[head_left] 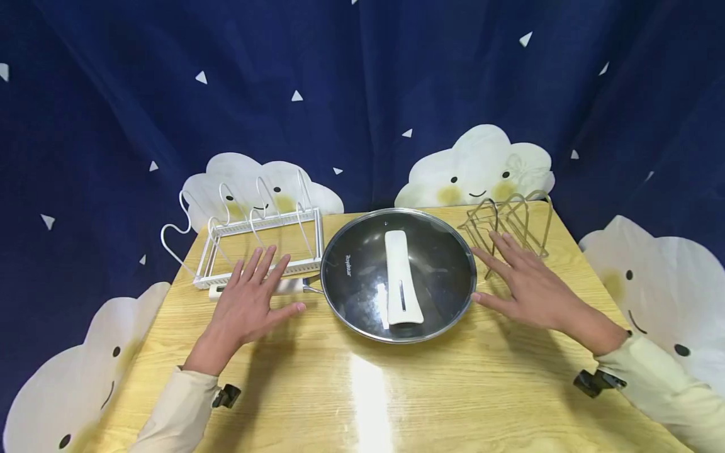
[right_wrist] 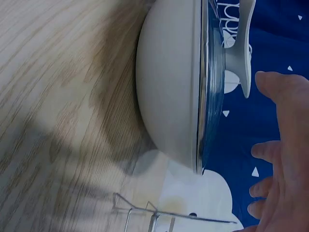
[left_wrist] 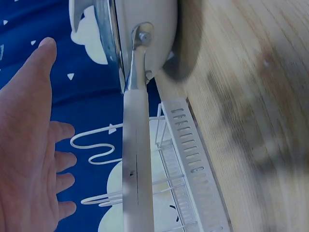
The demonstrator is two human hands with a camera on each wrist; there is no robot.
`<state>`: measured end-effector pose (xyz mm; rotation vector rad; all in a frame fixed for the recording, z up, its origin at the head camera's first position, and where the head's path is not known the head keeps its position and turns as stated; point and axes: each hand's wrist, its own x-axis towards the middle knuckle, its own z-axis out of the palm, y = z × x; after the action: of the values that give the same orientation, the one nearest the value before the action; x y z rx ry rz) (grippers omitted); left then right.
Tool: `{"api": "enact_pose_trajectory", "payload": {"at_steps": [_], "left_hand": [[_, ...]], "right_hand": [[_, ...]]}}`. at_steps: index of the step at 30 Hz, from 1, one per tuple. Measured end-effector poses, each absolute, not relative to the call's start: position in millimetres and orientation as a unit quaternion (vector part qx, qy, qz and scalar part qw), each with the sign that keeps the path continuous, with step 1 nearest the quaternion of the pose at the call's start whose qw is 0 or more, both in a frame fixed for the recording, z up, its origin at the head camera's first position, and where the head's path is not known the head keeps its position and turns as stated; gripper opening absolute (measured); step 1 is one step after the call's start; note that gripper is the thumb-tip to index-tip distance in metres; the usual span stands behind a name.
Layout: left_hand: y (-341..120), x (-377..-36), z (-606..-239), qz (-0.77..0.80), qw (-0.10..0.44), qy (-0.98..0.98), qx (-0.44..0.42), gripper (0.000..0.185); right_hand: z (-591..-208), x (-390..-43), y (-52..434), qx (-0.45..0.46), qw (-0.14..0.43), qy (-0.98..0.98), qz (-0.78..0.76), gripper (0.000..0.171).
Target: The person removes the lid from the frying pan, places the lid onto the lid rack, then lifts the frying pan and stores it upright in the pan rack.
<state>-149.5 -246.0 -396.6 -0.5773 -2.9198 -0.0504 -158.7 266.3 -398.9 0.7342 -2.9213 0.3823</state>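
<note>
1. Dark blue curtain is hanging behind everything, showing white triangles and smiling clouds
2. Wooden table is carrying the pan and both racks, light glaring near its front
3. Pale pan is standing upright mid-table, between my two hands, handle side to my left
4. Glass lid is sitting on the pan, its metal rim following the pan's edge
5. White rack is standing left of the pan, wavy wires pointing up
6. Bronze wire rack is standing right of the pan, near the table's back right corner
7. My left hand is hovering above the pan handle, apart from it, fingers spread wide and straight, thumb pointing toward the pan
8. My right hand is hovering by the pan's right rim, fingers spread wide, thumb nearest the rim, fingertips overlapping the bronze wire rack in the head view
9. Pan handle, pale, is running left along the white rack's front
10. Lid handle, white, is lying front to back across the glass
11. Black wrist devices are sitting at my cream sleeves
</note>
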Motion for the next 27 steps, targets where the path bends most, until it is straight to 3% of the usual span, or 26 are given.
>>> {"api": "enact_pose_trajectory", "payload": {"at_steps": [13, 27], "left_hand": [[-257, -162, -393, -0.063, 0.038, -0.966, -0.247, 0.095], [-273, -183, -404, -0.118, 0.046, -0.955, -0.267, 0.089]], "right_hand": [[-392, -158, 243, 0.264, -0.002, -0.95, 0.166, 0.082], [-394, -147, 212, 0.288, -0.041, -0.924, 0.248, 0.079]]}}
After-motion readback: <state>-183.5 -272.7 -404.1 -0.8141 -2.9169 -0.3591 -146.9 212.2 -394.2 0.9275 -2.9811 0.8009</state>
